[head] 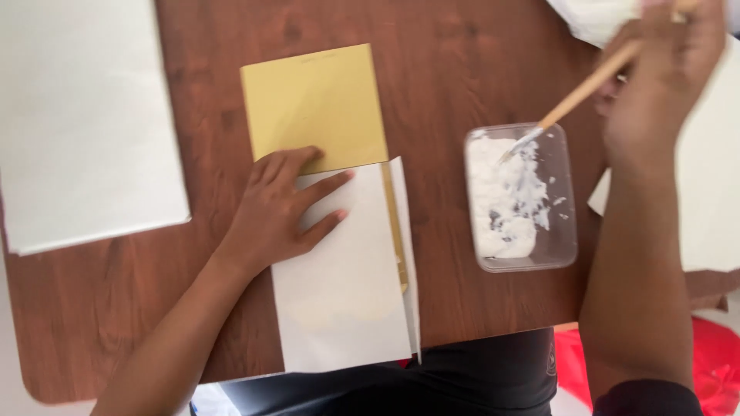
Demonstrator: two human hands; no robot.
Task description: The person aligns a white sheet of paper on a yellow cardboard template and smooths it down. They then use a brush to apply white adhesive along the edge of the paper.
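Observation:
My left hand point(281, 208) lies flat with fingers spread on a white paper sheet point(347, 285), which partly covers a yellow-gold card point(316, 104) on the brown wooden table point(447, 69). My right hand point(663, 73) grips a thin wooden-handled brush point(574, 96). The brush tip dips into white paste in a clear rectangular plastic tub point(520, 200) to the right of the paper.
A large white sheet point(77, 115) lies at the table's left. More white paper point(709, 185) sits under my right arm at the right edge. The table's front edge runs close to my body; red fabric point(709, 362) shows below right.

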